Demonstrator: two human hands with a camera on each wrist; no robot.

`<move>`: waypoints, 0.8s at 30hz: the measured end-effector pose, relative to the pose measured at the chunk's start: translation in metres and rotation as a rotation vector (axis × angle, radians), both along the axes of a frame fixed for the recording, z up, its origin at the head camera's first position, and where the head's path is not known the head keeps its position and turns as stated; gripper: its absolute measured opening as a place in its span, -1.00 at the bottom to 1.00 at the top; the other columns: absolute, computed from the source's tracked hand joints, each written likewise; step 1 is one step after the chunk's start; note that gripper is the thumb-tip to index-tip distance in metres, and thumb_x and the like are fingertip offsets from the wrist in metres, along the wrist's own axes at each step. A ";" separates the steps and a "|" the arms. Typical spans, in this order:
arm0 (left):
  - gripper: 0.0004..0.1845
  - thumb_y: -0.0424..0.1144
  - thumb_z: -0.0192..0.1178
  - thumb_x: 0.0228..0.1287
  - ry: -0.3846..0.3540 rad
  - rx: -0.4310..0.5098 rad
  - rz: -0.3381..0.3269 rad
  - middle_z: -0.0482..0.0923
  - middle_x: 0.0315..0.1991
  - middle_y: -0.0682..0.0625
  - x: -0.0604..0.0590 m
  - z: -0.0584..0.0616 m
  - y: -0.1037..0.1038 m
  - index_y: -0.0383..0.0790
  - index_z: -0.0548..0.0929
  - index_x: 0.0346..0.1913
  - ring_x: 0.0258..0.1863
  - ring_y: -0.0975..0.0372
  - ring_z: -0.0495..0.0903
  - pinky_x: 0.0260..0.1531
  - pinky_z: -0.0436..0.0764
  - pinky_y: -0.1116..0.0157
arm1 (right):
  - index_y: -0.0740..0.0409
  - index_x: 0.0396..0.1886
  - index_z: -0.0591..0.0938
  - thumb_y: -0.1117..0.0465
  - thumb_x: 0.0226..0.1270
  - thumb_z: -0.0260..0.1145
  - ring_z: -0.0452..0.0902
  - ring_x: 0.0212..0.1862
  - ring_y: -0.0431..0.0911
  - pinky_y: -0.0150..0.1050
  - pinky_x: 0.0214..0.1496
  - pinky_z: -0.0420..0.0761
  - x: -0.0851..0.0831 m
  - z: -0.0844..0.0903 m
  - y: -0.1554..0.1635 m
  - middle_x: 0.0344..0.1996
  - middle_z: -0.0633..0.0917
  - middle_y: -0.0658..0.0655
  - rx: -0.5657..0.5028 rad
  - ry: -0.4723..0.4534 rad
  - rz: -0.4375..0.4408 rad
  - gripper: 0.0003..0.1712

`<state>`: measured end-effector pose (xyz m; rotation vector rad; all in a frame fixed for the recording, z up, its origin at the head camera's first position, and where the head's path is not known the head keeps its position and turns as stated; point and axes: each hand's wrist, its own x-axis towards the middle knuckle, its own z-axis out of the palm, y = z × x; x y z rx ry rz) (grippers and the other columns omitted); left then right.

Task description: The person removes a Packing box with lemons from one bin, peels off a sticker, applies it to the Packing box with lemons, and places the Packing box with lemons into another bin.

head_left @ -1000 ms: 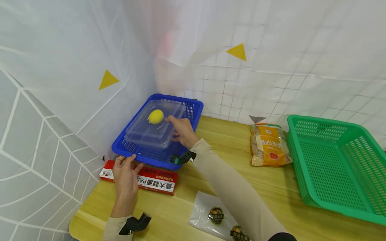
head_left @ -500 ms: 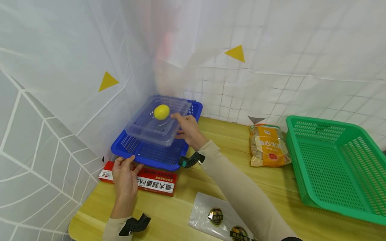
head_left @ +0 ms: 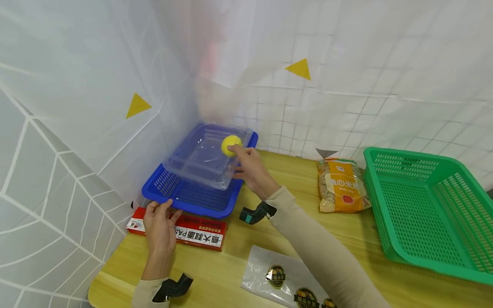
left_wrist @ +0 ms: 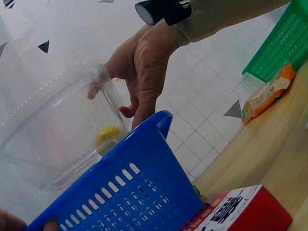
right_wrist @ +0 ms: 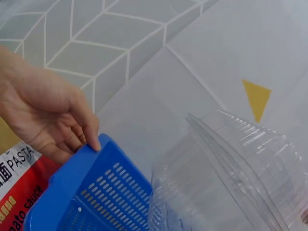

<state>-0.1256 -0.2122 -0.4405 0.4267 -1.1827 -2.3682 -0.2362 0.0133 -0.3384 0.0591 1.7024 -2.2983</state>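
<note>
My right hand (head_left: 253,172) pinches the right edge of a clear plastic container (head_left: 192,160), raised and tilted above the blue basket (head_left: 188,204). A yellow lemon (head_left: 229,144) is in the container at its right side, close to my right thumb. In the left wrist view the lemon (left_wrist: 107,138) shows through the clear wall. My left hand (head_left: 159,226) grips the basket's near rim between thumb and fingers; the right wrist view shows the thumb on that blue rim (right_wrist: 89,159). A red and white pasta box (head_left: 202,235) lies just below that rim, partly behind the left hand.
A green basket (head_left: 396,256) stands at the right. Next to it leans an orange and clear bag of grain-like pieces (head_left: 343,186). A clear plastic bag with round labels (head_left: 259,273) lies near the front, partly under the right forearm. White-covered walls (head_left: 269,98) close off the back and left.
My right hand has lifted the clear container off the blue basket and moved right with it. The lemon has shifted from the container's middle to its right side. My left hand has stayed put.
</note>
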 end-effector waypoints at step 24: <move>-0.82 -0.46 0.11 0.56 -0.009 0.010 0.001 0.42 0.07 -0.16 -0.001 0.000 0.000 -0.30 0.35 0.05 -0.19 0.17 0.59 -0.20 0.73 0.26 | 0.24 0.26 0.33 0.01 0.50 0.34 0.51 -0.22 -0.02 -0.16 -0.14 0.61 0.040 0.000 0.045 0.11 0.43 0.23 -0.053 0.012 -0.023 -0.41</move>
